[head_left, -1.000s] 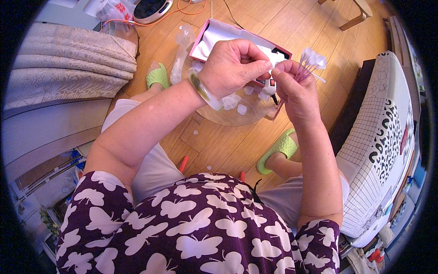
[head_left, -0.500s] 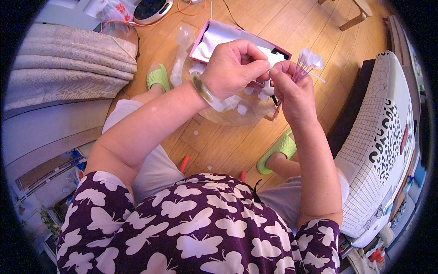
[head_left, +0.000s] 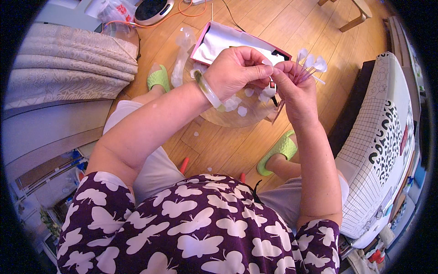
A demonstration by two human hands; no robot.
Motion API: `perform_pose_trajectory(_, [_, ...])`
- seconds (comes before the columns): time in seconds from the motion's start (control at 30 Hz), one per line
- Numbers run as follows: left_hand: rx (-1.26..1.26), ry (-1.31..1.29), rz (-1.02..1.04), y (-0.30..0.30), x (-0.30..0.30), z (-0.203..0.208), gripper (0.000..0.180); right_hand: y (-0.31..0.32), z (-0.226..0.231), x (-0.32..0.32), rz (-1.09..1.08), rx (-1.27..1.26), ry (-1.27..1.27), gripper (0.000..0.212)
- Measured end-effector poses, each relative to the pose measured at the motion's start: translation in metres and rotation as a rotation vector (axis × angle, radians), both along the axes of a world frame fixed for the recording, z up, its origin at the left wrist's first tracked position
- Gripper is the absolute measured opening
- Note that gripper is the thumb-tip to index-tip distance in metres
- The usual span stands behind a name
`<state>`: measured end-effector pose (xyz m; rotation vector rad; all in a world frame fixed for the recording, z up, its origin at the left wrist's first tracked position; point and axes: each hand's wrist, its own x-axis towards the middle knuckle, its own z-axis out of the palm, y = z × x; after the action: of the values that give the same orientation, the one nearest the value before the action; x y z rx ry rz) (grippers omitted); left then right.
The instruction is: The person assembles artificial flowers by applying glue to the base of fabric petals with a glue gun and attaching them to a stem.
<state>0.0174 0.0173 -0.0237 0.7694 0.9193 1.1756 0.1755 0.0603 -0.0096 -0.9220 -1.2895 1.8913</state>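
Right hand (head_left: 296,89): white petals (head_left: 321,64) wider apart than before

The person (head_left: 200,246) is wearing a purple top (head_left: 196,214) with white butterflies, light pants (head_left: 157,166), green slippers (head_left: 283,150) and a pale bangle (head_left: 207,89).

Shiny, matt and filmy finishes on my feed
From my end the floor (head_left: 292,23) looks like smooth, glossy wood. Bangle (head_left: 208,91)'s polished, can't tell if stone or plastic. The petal-shaped pieces (head_left: 320,64) are thin and filmy, kinda translucent. Box lining (head_left: 223,43) looks like matt white paper, the slippers (head_left: 280,148) rubbery and bumpy, the shirt (head_left: 214,219) and drape (head_left: 77,64) just cloth.
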Motion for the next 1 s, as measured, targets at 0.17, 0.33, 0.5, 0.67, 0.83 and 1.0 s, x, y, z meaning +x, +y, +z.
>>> perform_pose_trajectory(0.17, [0.074, 0.067, 0.022, 0.001, 0.001, 0.001, 0.010, 0.000, -0.001, 0.001, 0.014, -0.011, 0.018, 0.007])
perform_pose_trajectory(0.33, [0.139, 0.130, -0.036, 0.001, 0.003, 0.006, 0.010, 0.000, -0.001, 0.002, 0.035, -0.070, 0.048, 0.009])
perform_pose_trajectory(0.5, [0.126, 0.163, -0.044, 0.001, 0.002, 0.006, 0.011, 0.001, -0.005, 0.002, 0.066, -0.083, 0.028, 0.010])
perform_pose_trajectory(0.67, [0.109, 0.139, -0.064, 0.001, 0.001, 0.006, 0.011, 0.001, -0.006, 0.002, 0.082, -0.087, 0.032, 0.009])
perform_pose_trajectory(0.83, [0.085, 0.117, -0.081, -0.001, 0.005, 0.010, 0.011, -0.001, -0.003, 0.006, 0.100, -0.090, 0.036, 0.009])
perform_pose_trajectory(1.0, [0.113, 0.117, -0.116, -0.004, 0.011, 0.014, 0.011, -0.005, 0.003, 0.016, 0.097, -0.078, 0.046, 0.008])
